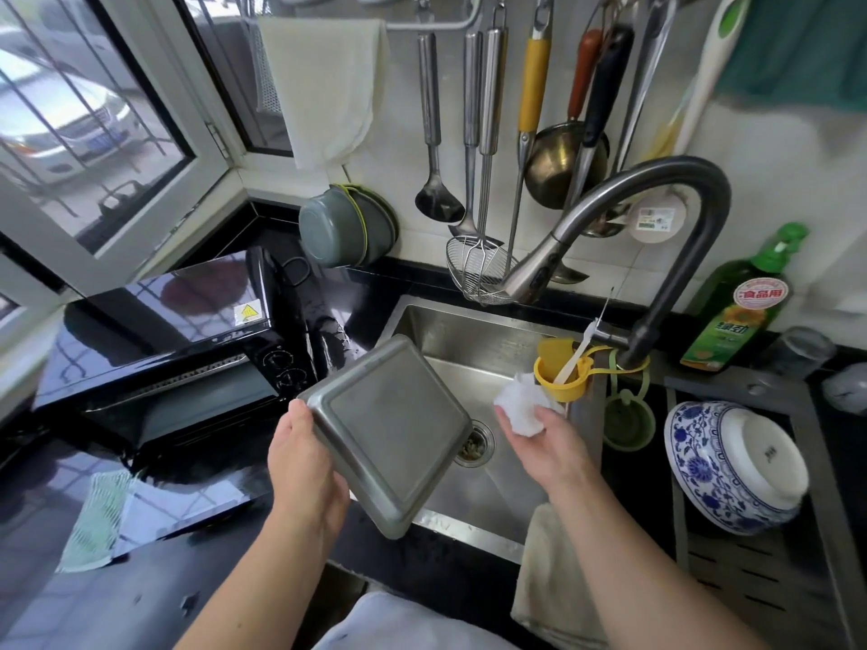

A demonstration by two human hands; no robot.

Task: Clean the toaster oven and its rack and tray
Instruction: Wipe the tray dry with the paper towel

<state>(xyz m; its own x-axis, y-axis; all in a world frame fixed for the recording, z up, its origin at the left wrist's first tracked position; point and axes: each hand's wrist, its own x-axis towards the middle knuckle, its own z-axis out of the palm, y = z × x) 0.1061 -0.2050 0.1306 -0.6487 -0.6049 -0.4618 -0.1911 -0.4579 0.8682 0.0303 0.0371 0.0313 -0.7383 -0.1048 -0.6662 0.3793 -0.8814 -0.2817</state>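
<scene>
My left hand (302,466) grips the grey metal tray (389,429) by its left edge and holds it tilted, underside up, over the left part of the steel sink (474,330). My right hand (539,443) holds a crumpled white cloth (523,405) over the sink, just right of the tray and apart from it. The black toaster oven (159,349) stands on the counter to the left with its glass door folded down. The rack is not in sight.
A curved faucet (657,227) arches over the sink, with a yellow holder (563,372) on the sink's right wall. A blue-and-white bowl (732,466) lies upside down on the drain board at right. A green-striped cloth (96,518) lies on the oven door. Utensils hang on the wall.
</scene>
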